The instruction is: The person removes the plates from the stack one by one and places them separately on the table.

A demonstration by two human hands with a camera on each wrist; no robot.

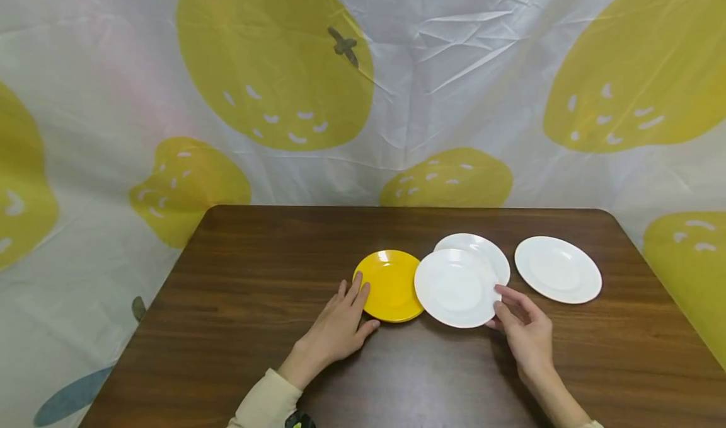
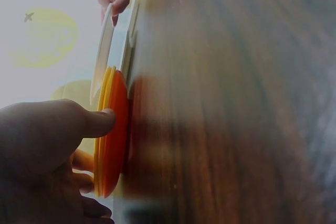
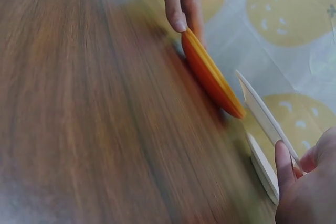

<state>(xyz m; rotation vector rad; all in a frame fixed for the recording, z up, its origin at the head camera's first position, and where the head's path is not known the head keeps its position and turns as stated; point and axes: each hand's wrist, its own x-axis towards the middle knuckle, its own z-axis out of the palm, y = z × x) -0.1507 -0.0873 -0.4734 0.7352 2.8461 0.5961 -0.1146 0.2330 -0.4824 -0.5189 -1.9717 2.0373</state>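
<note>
A person's right hand (image 1: pixel 527 340) pinches a white plate (image 1: pixel 456 289) above the table (image 1: pixel 255 270), while the left hand (image 1: pixel 331 330) rests extended fingers against the yellow plates (image 1: pixel 391 286). Work looks partway along: yellow ones together (layered rims suggest stacking), other white plates (image 1: pixel 558 270) ungathered, farther right.

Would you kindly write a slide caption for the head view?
Left hand touching a yellow plate, right hand holding a white plate.
</note>
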